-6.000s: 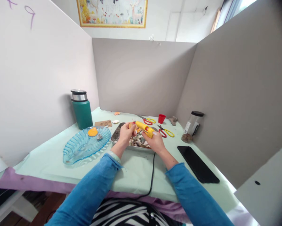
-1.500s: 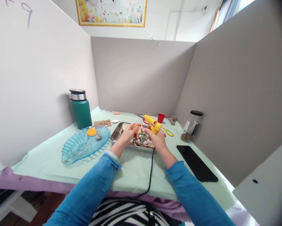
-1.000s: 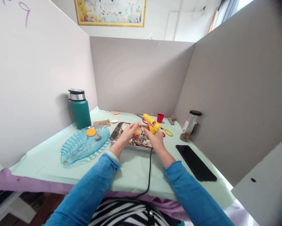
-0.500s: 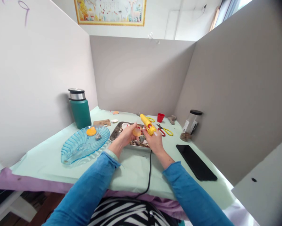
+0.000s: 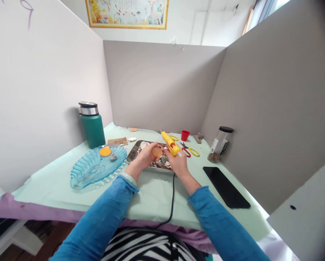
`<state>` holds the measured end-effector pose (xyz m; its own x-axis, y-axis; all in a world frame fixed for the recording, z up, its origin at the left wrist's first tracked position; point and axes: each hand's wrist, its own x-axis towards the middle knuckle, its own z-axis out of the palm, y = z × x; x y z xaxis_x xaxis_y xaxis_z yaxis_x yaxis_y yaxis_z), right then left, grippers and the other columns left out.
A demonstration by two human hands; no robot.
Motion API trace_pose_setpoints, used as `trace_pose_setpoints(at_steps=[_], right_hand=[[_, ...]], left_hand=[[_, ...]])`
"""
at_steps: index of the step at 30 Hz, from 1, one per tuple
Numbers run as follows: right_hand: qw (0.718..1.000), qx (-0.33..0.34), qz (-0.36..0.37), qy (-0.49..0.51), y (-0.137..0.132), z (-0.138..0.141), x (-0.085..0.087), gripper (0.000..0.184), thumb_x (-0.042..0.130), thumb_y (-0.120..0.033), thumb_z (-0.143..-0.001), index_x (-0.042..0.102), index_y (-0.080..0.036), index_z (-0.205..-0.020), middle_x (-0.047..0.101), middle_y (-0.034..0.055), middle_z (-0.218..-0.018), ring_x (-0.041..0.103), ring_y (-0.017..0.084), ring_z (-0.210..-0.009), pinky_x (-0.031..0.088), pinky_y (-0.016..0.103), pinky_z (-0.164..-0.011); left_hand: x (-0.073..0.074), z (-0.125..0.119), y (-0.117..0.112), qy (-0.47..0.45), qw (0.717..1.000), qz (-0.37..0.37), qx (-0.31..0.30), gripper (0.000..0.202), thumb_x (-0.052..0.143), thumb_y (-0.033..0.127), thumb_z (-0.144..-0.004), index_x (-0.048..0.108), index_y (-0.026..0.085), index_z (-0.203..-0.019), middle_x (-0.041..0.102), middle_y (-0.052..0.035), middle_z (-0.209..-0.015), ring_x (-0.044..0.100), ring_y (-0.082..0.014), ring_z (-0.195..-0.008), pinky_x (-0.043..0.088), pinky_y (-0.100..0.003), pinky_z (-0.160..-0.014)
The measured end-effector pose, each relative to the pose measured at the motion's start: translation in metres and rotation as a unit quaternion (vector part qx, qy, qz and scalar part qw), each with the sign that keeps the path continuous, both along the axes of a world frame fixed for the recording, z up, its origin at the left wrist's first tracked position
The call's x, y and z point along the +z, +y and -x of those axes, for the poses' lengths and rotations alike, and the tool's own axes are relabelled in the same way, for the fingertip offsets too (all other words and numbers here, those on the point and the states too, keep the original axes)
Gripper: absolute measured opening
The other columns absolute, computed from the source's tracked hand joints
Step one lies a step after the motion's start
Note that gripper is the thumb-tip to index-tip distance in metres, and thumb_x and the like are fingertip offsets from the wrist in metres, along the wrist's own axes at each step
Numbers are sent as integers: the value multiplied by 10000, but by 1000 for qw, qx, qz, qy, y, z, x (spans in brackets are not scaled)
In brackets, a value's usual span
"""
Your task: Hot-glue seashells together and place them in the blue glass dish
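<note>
Both hands busy: right hand (image 5: 178,164) is wrapped round the yellow glue gun (image 5: 168,140), long axis toward 11 o'clock; left hand (image 5: 146,156) grips an orange shell (image 5: 158,152), roughly 10 o'clock from the right.

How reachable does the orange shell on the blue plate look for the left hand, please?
Probably yes: nothing seems to stand between the left hand and that orange shell, though the hand is occupied with a paler shell.
</note>
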<state>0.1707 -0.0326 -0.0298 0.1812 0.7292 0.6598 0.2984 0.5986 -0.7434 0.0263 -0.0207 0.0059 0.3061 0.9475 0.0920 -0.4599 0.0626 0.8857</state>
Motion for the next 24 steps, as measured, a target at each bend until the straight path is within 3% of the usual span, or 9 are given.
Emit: trace_pose_setpoints(at_steps=[24], right_hand=[[1000,9,4,2,-5,1,3,316,651,-432,-810,664,-171,-987,722,61,-849,663,215,-759,524,329,-733]], left_hand=[[1,0,-2,17,1000,-11,21,237,666,329,-828,597,119,-745,610,-41,-664,548,-109,-493,362,-206,-372]])
